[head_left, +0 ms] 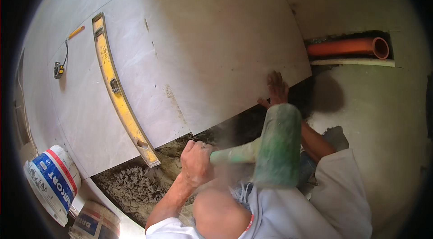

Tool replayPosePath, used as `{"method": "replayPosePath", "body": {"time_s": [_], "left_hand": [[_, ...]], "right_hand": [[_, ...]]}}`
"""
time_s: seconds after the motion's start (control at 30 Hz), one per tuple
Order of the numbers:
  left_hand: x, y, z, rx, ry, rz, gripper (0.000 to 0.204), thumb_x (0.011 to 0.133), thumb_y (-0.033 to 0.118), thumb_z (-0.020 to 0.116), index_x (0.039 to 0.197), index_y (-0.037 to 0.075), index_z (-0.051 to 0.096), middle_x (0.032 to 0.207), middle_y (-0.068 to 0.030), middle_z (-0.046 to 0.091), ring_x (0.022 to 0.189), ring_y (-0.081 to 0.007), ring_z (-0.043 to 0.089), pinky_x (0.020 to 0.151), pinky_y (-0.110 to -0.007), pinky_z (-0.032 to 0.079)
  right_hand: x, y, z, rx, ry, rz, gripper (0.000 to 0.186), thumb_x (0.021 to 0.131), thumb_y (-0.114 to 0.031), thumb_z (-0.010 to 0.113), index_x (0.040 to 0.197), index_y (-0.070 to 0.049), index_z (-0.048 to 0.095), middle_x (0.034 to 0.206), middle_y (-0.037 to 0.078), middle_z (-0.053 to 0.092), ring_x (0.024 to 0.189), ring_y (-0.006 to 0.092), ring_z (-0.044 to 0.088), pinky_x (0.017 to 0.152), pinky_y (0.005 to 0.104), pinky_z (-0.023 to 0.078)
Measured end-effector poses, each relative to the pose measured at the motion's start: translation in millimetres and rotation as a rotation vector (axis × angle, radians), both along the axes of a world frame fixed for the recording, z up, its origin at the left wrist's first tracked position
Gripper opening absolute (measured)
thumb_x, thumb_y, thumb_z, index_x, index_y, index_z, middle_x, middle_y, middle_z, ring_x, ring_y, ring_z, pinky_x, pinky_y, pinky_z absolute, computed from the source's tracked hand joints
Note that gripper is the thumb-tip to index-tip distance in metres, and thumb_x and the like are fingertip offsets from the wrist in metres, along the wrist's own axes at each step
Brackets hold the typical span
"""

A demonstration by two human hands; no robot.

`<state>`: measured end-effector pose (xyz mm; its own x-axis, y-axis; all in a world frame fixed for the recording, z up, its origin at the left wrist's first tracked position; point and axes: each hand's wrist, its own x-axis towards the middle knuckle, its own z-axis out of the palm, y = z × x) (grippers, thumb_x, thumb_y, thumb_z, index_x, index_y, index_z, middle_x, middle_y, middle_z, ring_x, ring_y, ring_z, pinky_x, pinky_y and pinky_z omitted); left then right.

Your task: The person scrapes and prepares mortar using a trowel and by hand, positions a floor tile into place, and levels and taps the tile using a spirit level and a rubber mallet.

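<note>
My left hand (195,160) grips the handle of a green rubber mallet (277,146), whose large blurred head is raised close to the camera. Beyond the mallet my right hand (277,88) lies with spread fingers on the edge of a large pale tile (225,36); the head hides its wrist. Dark, crumbly mortar (135,185) shows along the tile edge below. A long yellow spirit level (118,90) lies on the tiles left of my hands. My bare knee (221,214) shows at the bottom.
A tape measure (59,70) and a thin yellow item (76,31) lie at upper left. Two buckets (54,180) (94,223) stand at lower left. At right, an orange pipe (343,48) lies in a recess edged by a pale strip (352,62).
</note>
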<state>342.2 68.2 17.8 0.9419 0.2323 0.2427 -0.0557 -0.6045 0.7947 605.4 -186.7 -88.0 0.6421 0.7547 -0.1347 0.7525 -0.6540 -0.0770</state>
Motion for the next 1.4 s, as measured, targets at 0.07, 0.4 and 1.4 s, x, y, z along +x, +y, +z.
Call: {"method": "replayPosePath", "body": {"time_s": [0.07, 0.4, 1.4], "left_hand": [[-6.9, -1.6, -1.6, 0.005, -0.015, -0.009, 0.029, 0.063, 0.014, 0.067, 0.087, 0.003, 0.054, 0.069, -0.012, 0.052, 0.062, -0.0282, 0.052, 0.056, -0.039, 0.035], [-11.1, -2.4, 8.6, 0.066, 0.072, 0.137, 0.02, 0.066, 0.018, 0.066, 0.071, 0.007, 0.049, 0.065, -0.0101, 0.051, 0.059, -0.029, 0.045, 0.058, -0.038, 0.033], [-125.0, 176.4, -81.0, 0.343, 0.641, 1.266, 0.029, 0.088, 0.024, 0.059, 0.105, 0.001, 0.049, 0.088, -0.0171, 0.054, 0.084, -0.0305, 0.055, 0.073, -0.045, 0.043]], "right_hand": [[-2.9, 4.1, 16.2, 0.083, 0.05, -0.05, 0.092, 0.085, -0.062, 0.051, 0.149, -0.005, 0.016, 0.155, 0.021, 0.01, 0.144, 0.0379, 0.006, 0.109, 0.0613, 0.007], [2.7, 2.3, -1.7, 0.068, 0.08, -0.154, 0.093, 0.084, -0.058, 0.054, 0.15, -0.008, 0.012, 0.156, 0.019, 0.007, 0.145, 0.0352, 0.004, 0.11, 0.0595, 0.004], [-15.8, 11.3, 44.9, -0.122, 0.114, -0.204, 0.079, 0.093, -0.039, 0.049, 0.15, -0.003, 0.009, 0.157, 0.019, 0.002, 0.146, 0.0305, 0.0, 0.113, 0.0541, 0.001]]}}
